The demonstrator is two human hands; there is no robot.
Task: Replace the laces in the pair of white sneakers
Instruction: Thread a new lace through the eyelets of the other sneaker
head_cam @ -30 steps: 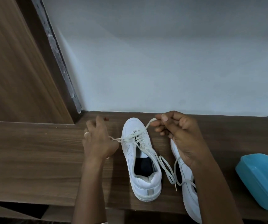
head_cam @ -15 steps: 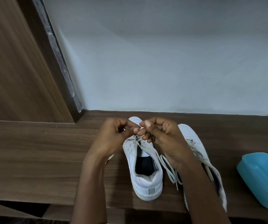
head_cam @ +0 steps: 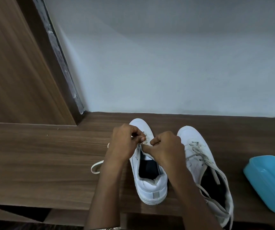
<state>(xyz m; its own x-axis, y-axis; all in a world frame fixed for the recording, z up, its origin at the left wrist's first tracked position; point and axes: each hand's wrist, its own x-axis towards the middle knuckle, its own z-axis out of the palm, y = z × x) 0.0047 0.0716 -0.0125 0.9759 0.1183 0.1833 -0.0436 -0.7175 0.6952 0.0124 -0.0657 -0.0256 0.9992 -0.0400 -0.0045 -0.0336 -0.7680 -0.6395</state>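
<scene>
Two white sneakers stand toes-away on the wooden shelf. The left sneaker is under both hands. My left hand pinches the off-white lace at the eyelets near the toe. My right hand grips the tongue edge and lace on the other side. A loop of that lace trails on the wood left of my left forearm. The right sneaker sits beside it, loosely laced, with lace ends lying across its opening.
A blue plastic container lies at the right end of the shelf. A wooden panel rises at the back left, and a pale wall runs behind the shoes. The shelf's front edge is just below the heels.
Both hands came together over the left sneaker's eyelets from a spread pull on the lace. The lace loop now lies to the left, and the right sneaker is uncovered.
</scene>
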